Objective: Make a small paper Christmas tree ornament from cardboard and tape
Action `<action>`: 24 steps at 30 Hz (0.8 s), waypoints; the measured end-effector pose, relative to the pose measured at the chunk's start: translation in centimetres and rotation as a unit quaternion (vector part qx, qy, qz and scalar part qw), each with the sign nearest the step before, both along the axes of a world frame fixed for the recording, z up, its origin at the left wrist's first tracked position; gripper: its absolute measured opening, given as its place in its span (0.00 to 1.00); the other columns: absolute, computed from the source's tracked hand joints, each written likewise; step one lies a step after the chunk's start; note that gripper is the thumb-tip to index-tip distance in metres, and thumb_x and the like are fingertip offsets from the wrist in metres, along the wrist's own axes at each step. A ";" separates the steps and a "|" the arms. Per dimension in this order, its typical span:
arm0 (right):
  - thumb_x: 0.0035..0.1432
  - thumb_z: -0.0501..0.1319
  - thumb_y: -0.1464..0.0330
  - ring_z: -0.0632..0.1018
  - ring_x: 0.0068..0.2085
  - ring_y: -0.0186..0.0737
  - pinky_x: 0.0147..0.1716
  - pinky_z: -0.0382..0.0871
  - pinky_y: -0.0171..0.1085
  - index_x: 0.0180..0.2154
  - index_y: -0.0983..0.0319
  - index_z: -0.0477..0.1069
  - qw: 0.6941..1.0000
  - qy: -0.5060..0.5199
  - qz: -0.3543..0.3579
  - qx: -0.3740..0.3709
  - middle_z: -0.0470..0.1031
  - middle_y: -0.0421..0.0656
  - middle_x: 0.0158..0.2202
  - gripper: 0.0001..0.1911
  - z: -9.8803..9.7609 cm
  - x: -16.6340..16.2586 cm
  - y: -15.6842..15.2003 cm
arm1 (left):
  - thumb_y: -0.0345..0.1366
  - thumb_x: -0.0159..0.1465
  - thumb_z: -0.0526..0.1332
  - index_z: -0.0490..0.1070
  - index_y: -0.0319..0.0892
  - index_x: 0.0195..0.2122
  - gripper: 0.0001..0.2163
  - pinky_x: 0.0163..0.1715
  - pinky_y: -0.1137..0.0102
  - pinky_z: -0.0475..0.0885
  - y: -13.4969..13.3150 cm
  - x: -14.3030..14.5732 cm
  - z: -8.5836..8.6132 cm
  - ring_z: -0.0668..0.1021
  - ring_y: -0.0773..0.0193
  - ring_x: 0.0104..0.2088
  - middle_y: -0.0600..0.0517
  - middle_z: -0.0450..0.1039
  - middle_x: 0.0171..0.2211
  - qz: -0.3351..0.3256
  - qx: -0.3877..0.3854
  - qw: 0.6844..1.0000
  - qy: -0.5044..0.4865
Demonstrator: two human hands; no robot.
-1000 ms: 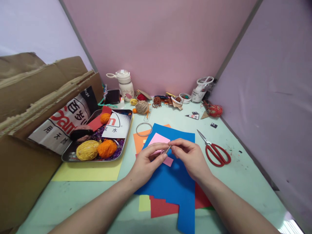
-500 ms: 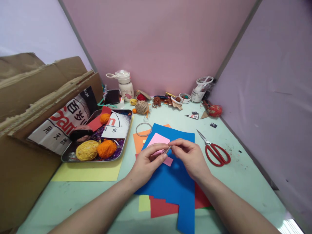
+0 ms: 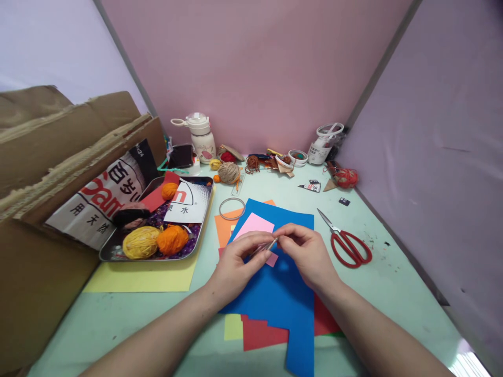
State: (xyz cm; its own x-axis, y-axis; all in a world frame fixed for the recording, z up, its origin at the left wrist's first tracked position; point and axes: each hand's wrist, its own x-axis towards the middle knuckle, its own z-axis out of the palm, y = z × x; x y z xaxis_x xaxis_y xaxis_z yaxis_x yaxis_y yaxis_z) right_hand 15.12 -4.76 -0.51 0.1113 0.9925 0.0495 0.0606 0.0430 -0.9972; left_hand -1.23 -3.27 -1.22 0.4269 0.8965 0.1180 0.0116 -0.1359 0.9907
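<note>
Both hands meet over a blue sheet in the middle of the table. Between them is a thin, pale, stick-like object, too small to identify. My left hand is closed round it, thumb below and fingers above. At its upper right end, the thumb and forefinger of my right hand are pinched together; whether they grip the tip is hard to tell. A pink piece of paper lies on the blue sheet, partly covered by my left hand. Red-handled scissors lie to the right of my right hand.
At the left, a metal tray holds yarn balls and paper, against a leaning cardboard stack. A metal ring lies beyond the hands. Along the back stand a white bottle and a clutter of yarn and rolls of tape.
The thin object is turned slightly, and more of its length shows between the hands. Both hands have barely shifted; the pink paper under them moved a little.
</note>
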 end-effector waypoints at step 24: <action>0.58 0.58 0.72 0.74 0.38 0.37 0.37 0.69 0.37 0.40 0.59 0.73 0.930 -0.267 -0.071 0.241 0.72 0.43 0.37 0.08 -0.6 -0.4 -0.7 | 0.35 0.59 0.63 0.71 0.42 0.46 0.14 0.41 0.56 0.75 0.2 0.0 1.0 0.78 0.59 0.36 0.46 0.75 0.41 -0.020 -0.371 0.910 -0.185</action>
